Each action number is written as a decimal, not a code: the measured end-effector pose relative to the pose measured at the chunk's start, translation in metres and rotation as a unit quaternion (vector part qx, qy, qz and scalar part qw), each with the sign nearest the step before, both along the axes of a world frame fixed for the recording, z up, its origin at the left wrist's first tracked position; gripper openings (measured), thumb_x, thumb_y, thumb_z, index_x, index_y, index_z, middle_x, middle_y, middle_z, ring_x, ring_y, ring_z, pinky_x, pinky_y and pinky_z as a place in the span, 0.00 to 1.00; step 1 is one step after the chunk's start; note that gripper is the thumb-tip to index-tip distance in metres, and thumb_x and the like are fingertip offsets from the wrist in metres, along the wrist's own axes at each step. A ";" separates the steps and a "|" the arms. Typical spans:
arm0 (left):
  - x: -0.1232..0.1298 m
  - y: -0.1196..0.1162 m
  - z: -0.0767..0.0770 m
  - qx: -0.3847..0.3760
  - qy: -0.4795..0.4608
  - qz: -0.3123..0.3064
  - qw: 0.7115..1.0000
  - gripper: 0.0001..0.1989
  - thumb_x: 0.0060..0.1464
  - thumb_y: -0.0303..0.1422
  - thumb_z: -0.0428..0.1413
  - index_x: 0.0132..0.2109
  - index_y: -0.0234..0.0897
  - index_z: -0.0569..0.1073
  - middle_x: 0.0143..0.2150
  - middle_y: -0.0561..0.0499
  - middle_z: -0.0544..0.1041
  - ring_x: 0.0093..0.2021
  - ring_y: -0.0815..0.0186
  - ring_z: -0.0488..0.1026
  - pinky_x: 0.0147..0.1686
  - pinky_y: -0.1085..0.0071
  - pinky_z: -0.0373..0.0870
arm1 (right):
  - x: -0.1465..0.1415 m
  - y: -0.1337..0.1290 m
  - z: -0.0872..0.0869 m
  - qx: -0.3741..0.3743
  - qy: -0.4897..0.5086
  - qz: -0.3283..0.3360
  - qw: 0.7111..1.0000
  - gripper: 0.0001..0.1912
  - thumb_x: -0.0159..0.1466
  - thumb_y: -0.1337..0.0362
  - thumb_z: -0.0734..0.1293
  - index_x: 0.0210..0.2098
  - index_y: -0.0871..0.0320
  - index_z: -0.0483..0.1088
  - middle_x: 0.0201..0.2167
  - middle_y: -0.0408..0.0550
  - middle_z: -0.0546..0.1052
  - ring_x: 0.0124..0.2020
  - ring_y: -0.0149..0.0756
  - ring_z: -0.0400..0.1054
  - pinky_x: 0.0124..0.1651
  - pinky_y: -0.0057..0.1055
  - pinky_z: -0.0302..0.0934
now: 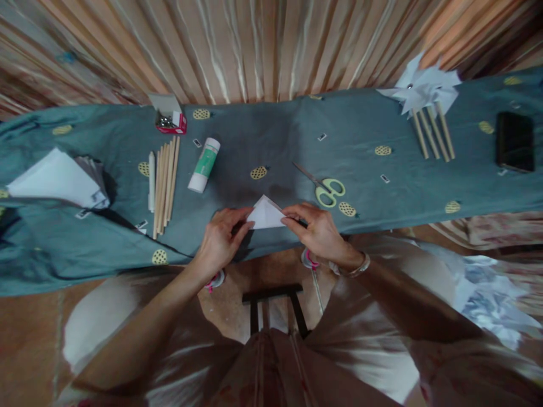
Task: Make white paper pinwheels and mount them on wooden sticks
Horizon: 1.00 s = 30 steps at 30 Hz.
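Observation:
A white sheet of paper (266, 216), folded into a small triangle with its tip pointing away from me, is held just over the front part of the cloth-covered table. My left hand (223, 234) pinches its left corner between thumb and fingers. At the opposite corner, my right hand (316, 229) grips the paper the same way. Scissors with light green handles (326, 189) lie just beyond my right hand, blades pointing away to the left. A glue stick (204, 165) with a green label lies beyond my left hand.
Several wooden sticks (165, 183) and a white pen-like stick (151, 181) lie left of the glue. Behind them stands an open box of metal pins (169, 120). A paper stack (59, 180) is far left. Paper pinwheels (424, 90) and a dark phone (515, 141) lie right.

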State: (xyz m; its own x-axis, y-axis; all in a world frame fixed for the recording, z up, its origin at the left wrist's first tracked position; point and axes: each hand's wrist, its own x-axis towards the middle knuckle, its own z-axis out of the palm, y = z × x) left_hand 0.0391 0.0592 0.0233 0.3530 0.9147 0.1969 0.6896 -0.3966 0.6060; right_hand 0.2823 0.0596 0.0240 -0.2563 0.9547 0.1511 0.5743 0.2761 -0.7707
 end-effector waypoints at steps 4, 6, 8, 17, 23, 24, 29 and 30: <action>0.004 -0.003 0.005 0.109 0.043 -0.044 0.992 0.19 0.66 0.33 0.53 0.62 0.36 0.69 0.54 0.41 0.79 0.53 0.56 0.76 0.51 0.59 0.74 | -0.001 0.002 0.002 -0.017 0.003 -0.007 1.000 0.03 0.64 0.66 0.70 0.37 0.56 0.76 0.32 0.44 0.80 0.34 0.35 0.75 0.41 0.31 0.68; 0.010 -0.007 0.006 0.164 0.083 -0.105 0.977 0.20 0.66 0.28 0.52 0.64 0.37 0.66 0.61 0.39 0.75 0.63 0.54 0.70 0.58 0.55 0.69 | -0.002 0.003 0.004 -0.032 0.004 -0.008 0.999 0.03 0.64 0.66 0.69 0.37 0.56 0.76 0.32 0.44 0.80 0.33 0.34 0.75 0.41 0.31 0.68; 0.016 -0.013 0.005 0.182 0.110 -0.151 0.965 0.24 0.66 0.25 0.50 0.67 0.37 0.62 0.64 0.40 0.72 0.68 0.55 0.64 0.64 0.54 0.63 | -0.003 0.004 0.005 -0.044 0.004 -0.009 0.999 0.03 0.65 0.66 0.68 0.38 0.56 0.75 0.32 0.45 0.81 0.33 0.34 0.75 0.41 0.30 0.68; 0.028 -0.029 -0.012 0.149 0.148 -0.167 0.963 0.33 0.67 0.34 0.49 0.73 0.27 0.47 0.70 0.32 0.62 0.73 0.51 0.53 0.69 0.50 0.57 | -0.006 0.006 0.010 -0.042 -0.008 -0.020 0.999 0.03 0.63 0.66 0.68 0.37 0.56 0.74 0.30 0.44 0.80 0.31 0.34 0.74 0.38 0.30 0.67; 0.027 -0.026 -0.014 0.147 0.158 -0.166 0.962 0.34 0.67 0.36 0.50 0.72 0.25 0.48 0.70 0.30 0.60 0.73 0.50 0.52 0.69 0.50 0.57 | -0.006 0.007 0.009 -0.043 -0.014 -0.025 0.999 0.03 0.63 0.66 0.68 0.37 0.57 0.74 0.30 0.45 0.80 0.32 0.34 0.74 0.38 0.30 0.67; 0.027 -0.025 -0.014 0.145 0.161 -0.166 0.962 0.34 0.67 0.37 0.50 0.72 0.25 0.48 0.70 0.30 0.60 0.73 0.50 0.52 0.69 0.50 0.57 | -0.005 0.007 0.009 -0.042 -0.014 -0.024 0.999 0.03 0.63 0.66 0.68 0.37 0.57 0.74 0.30 0.45 0.80 0.32 0.34 0.74 0.38 0.30 0.67; 0.027 -0.024 -0.015 0.126 0.158 -0.169 0.965 0.36 0.67 0.38 0.50 0.73 0.27 0.45 0.71 0.30 0.59 0.73 0.50 0.51 0.69 0.48 0.56 | -0.006 0.008 0.007 -0.037 -0.010 -0.031 0.999 0.02 0.63 0.66 0.68 0.36 0.57 0.74 0.31 0.45 0.80 0.32 0.34 0.75 0.38 0.30 0.67; 0.027 -0.024 -0.015 0.124 0.158 -0.169 0.965 0.36 0.67 0.38 0.50 0.73 0.27 0.45 0.71 0.31 0.59 0.73 0.50 0.51 0.69 0.48 0.56 | -0.006 0.008 0.007 -0.037 -0.011 -0.033 0.999 0.02 0.63 0.65 0.68 0.36 0.57 0.74 0.30 0.45 0.80 0.32 0.35 0.75 0.38 0.30 0.67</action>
State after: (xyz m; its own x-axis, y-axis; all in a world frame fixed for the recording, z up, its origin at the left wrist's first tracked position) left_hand 0.0659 0.0351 0.0083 0.7015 0.6752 0.2282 0.6300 -0.7371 0.2443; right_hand 0.2764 0.0675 0.0310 -0.1947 0.9780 0.0749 0.6059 0.1800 -0.7749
